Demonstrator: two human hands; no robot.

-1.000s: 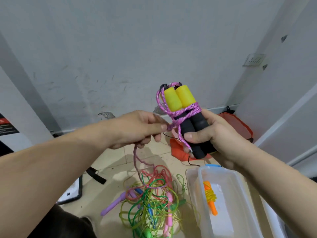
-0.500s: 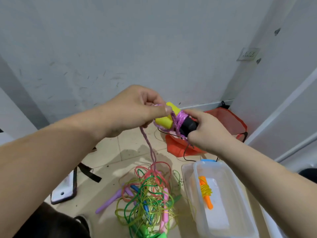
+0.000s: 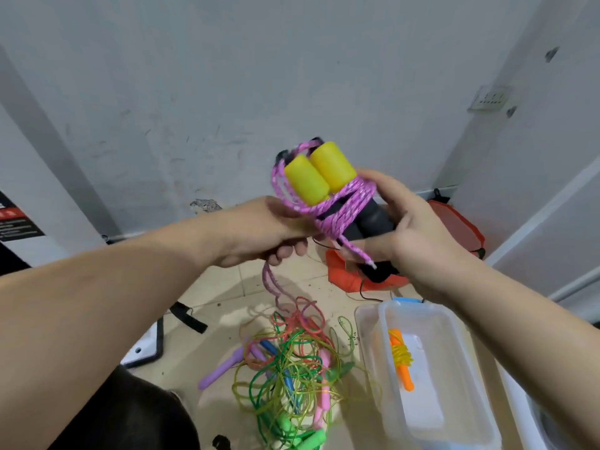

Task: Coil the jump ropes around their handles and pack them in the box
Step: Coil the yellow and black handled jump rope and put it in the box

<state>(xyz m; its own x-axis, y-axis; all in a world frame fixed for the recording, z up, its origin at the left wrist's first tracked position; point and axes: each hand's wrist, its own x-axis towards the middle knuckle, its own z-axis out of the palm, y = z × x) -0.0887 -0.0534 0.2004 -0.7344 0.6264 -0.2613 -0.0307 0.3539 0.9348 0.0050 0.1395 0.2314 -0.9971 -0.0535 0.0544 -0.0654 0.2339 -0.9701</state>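
My right hand (image 3: 409, 235) grips a pair of black handles with yellow foam ends (image 3: 319, 177), held tilted up in front of me. A pink braided rope (image 3: 341, 207) is wound several turns around the pair. My left hand (image 3: 269, 233) holds the loose part of that rope just left of the handles; the rope hangs down from it to the floor. A clear plastic box (image 3: 454, 323) stands on the floor at lower right, with an orange-handled rope (image 3: 402, 360) coiled in yellow cord lying inside it.
A tangled pile of green, yellow, pink and blue jump ropes (image 3: 292, 375) lies on the tiled floor left of the box. An orange bag (image 3: 454, 228) sits by the wall behind my right hand. A white board (image 3: 146, 349) lies at left.
Both hands rose and the handles tilted upright again after dipping half a second ago. My left hand has come round under the bundle, adding rope to the winding.
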